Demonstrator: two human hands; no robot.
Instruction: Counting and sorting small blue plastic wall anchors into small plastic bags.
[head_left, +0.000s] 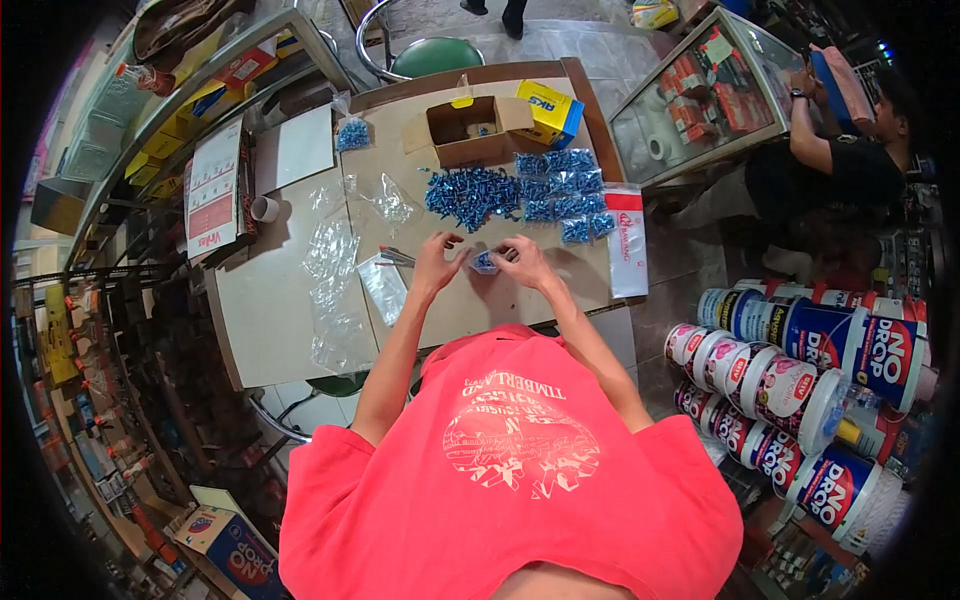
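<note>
A small clear plastic bag of blue screws (484, 262) lies on the table between my hands. My right hand (527, 262) has its thumb and fingertips on the bag's right side. Just left of the bag is my left hand (441, 262), thumb and fingers apart and nothing visible between them. Beyond my hands spreads a loose pile of blue screws (471, 196). Several filled bags of blue screws (561, 184) sit in rows to its right. A silvery-clear packet (384, 288) rests left of my left hand, with a thin dark-and-red tool (397, 256) at its top.
Clear plastic bags (330, 262) are strewn over the table (274, 322). Behind the pile stand an open cardboard box (469, 154) and a yellow-and-blue box (551, 112). A red-and-white plastic bag (628, 255) lies at the right edge. Paint pails (795, 390) and another person (832, 165) are farther right.
</note>
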